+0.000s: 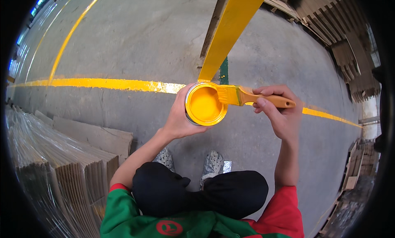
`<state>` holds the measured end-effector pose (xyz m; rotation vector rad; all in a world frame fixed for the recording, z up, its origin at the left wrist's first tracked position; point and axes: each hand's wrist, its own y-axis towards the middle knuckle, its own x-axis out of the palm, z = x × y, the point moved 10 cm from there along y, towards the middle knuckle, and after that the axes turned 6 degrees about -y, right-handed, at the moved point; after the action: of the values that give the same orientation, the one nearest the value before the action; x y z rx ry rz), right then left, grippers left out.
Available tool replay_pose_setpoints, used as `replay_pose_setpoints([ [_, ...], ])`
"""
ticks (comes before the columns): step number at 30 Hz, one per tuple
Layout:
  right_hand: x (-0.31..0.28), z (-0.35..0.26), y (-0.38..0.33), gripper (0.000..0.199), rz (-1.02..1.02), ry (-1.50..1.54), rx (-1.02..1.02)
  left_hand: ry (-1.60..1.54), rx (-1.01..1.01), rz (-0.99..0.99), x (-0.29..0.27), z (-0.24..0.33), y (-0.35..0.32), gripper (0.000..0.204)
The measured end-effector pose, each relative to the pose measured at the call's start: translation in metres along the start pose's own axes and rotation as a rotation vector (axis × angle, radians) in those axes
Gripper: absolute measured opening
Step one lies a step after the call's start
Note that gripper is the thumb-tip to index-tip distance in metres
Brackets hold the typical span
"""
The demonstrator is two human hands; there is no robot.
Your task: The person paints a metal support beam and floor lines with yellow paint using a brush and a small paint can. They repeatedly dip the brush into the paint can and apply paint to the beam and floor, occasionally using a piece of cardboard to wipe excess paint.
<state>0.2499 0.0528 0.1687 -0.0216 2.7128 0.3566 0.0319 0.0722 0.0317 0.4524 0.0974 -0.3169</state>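
Concrete floor (pixel 135 40), left hand (pixel 179 116) gripping half-hidden paint can (pixel 205 104), right hand (pixel 279 110) clasping brush (pixel 251 98)

A round open tin of yellow paint (pixel 205 104) sits at centre; flattened brown cardboard stacks (pixel 61 164), possibly film-wrapped, lie at eight o'clock.

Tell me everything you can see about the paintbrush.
The paintbrush is flat, with an orange handle that looks wooden or plastic and bristles loaded with yellow paint. It lies roughly level, bristles resting on the rim of the open paint can. The right hand grips its handle; the left hand holds the can.
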Motion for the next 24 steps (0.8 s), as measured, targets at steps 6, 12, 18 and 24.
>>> replay_pose_setpoints([
  [6,0.035,-0.028,-0.010,0.027,-0.415,-0.364,-0.374,-0.032,-0.006,0.002,0.001,-0.003,0.002,0.106],
  [12,0.040,-0.021,-0.024,0.032,-0.549,-0.433,-0.403,-0.035,-0.001,0.036,-0.001,-0.006,0.002,0.107],
  [18,0.022,-0.024,-0.022,0.030,-0.508,-0.435,-0.371,-0.068,-0.031,0.045,0.000,-0.015,0.003,0.107],
  [24,-0.001,-0.022,0.021,0.020,-0.216,-0.337,-0.227,0.001,-0.066,0.092,-0.006,-0.022,0.014,0.111],
])
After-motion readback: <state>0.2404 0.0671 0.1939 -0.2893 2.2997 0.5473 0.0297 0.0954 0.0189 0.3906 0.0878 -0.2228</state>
